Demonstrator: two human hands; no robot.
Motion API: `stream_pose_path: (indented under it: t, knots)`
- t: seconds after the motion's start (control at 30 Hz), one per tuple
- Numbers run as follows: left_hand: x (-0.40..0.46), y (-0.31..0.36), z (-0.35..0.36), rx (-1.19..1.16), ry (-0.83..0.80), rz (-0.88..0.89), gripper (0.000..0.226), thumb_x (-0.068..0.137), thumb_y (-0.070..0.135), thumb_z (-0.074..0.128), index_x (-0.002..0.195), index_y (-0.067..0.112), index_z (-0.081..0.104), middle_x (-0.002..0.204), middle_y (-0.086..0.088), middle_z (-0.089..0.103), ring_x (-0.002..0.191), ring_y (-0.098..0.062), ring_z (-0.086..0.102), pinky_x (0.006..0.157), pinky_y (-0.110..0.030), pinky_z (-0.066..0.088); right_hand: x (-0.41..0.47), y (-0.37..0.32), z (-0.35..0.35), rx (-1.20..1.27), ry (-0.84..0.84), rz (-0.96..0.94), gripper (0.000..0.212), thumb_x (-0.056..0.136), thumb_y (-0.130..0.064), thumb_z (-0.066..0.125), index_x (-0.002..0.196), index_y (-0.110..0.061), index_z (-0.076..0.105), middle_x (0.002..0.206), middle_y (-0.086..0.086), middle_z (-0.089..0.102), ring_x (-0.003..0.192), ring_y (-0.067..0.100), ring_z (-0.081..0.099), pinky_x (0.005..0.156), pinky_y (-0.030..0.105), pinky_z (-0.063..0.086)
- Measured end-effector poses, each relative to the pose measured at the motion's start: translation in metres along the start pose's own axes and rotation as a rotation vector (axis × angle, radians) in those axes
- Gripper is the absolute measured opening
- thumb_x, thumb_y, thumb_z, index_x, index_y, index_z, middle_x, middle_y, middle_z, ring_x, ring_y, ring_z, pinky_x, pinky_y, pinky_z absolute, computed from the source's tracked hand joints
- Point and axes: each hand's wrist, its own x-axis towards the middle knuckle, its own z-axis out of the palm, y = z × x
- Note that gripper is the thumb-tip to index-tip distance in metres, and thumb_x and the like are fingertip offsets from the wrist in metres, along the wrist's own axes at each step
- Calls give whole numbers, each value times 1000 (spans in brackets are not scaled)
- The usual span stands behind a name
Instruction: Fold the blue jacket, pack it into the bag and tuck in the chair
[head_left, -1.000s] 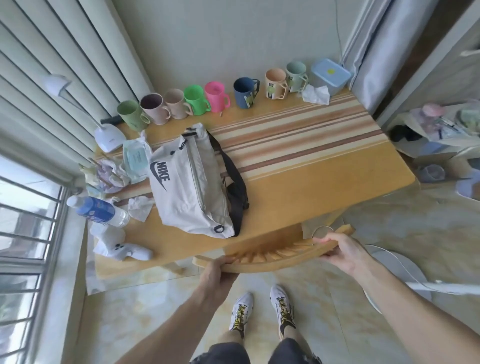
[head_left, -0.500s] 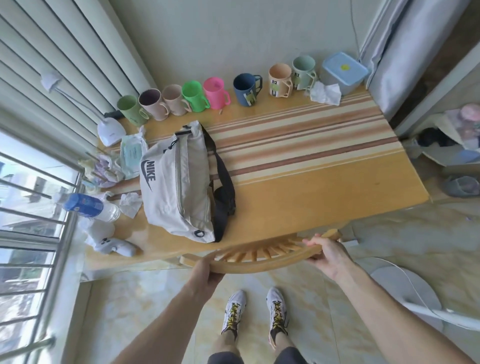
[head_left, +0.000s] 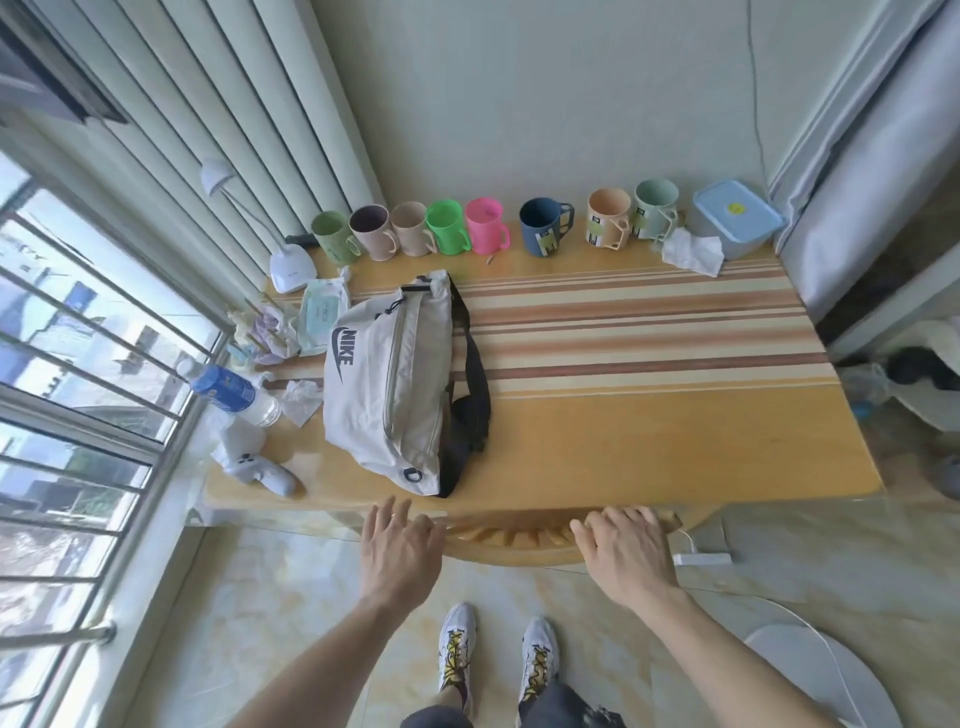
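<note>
Both forearms extend forward, palms down. The left hand (head_left: 400, 553) hovers at the left end of the curved wooden chair backrest (head_left: 511, 540), fingers spread wide, gripping nothing. The right hand (head_left: 626, 553) lies over the backrest's right end, fingers loosely extended. The backrest sits tucked under the tabletop (head_left: 649, 441) edge. The zipped light-grey Nike waist bag with black strap (head_left: 389, 384) lies on the tabletop's left half

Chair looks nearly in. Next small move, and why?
Probably lift both hands away. The chair back sits right against the table edge, the left hand hovers open, the right hand rests flat on the top rail, and the bag lies zipped.
</note>
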Motion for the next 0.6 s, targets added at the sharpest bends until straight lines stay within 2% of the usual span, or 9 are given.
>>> stream_pose_path:
  t: [0.07, 0.13, 0.2, 0.3, 0.37, 0.43, 0.5, 0.6]
  knots:
    - [-5, 5, -5, 75, -46, 90, 54, 101, 47, 23, 96, 27, 73, 114, 0, 72, 126, -23, 55, 118, -47, 23, -2, -2, 0, -47, -39, 20, 80, 100, -53, 4, 73, -22, 73, 76, -1, 74, 80, 25, 66, 86, 43, 38]
    - [-11, 10, -11, 100, -51, 116, 53, 102, 44, 23, 93, 26, 72, 105, 0, 72, 117, -22, 58, 115, -46, 23, -3, -5, -5, -63, -56, 47, 75, 97, -51, 10, 71, -21, 74, 76, 0, 76, 80, 25, 67, 85, 43, 36]
    - [-16, 13, -16, 74, -90, 109, 53, 101, 44, 22, 102, 26, 71, 111, -1, 71, 119, -22, 55, 116, -47, 24, -4, -9, -11, -72, -95, 54, 71, 98, -50, 13, 77, -21, 74, 84, -1, 77, 87, 25, 67, 88, 42, 35]
    - [-20, 17, -25, 0, -187, 68, 52, 101, 45, 24, 116, 24, 69, 121, -3, 67, 127, -24, 51, 112, -41, 34, -1, -9, -17, -45, -143, 72, 57, 103, -48, 23, 92, -24, 73, 101, -3, 76, 102, 23, 65, 97, 41, 33]
    - [-22, 19, -31, -58, -240, 50, 48, 102, 43, 29, 122, 23, 67, 126, -6, 64, 129, -25, 49, 106, -40, 39, -1, -7, -21, 58, -151, 91, 46, 102, -46, 32, 90, -24, 70, 103, -1, 76, 102, 25, 65, 98, 40, 36]
    - [-25, 19, -40, -121, -268, 37, 43, 102, 40, 32, 120, 23, 66, 124, -5, 63, 126, -25, 49, 96, -40, 43, -6, -10, -30, 176, -124, 107, 36, 101, -43, 40, 84, -24, 65, 99, 3, 75, 97, 29, 66, 88, 37, 41]
    - [-29, 16, -47, -153, -262, 39, 41, 101, 39, 33, 114, 22, 67, 120, -5, 64, 120, -26, 53, 88, -39, 44, -15, -15, -40, 269, -61, 136, 33, 100, -40, 46, 86, -20, 68, 95, 5, 74, 92, 30, 66, 71, 34, 39]
    - [-44, 7, -54, -191, -227, 84, 41, 101, 41, 34, 100, 16, 67, 108, -8, 67, 108, -29, 59, 86, -41, 49, -39, -26, -50, 384, 38, 177, 31, 98, -41, 48, 89, -21, 70, 93, 4, 73, 92, 28, 64, 64, 33, 36]
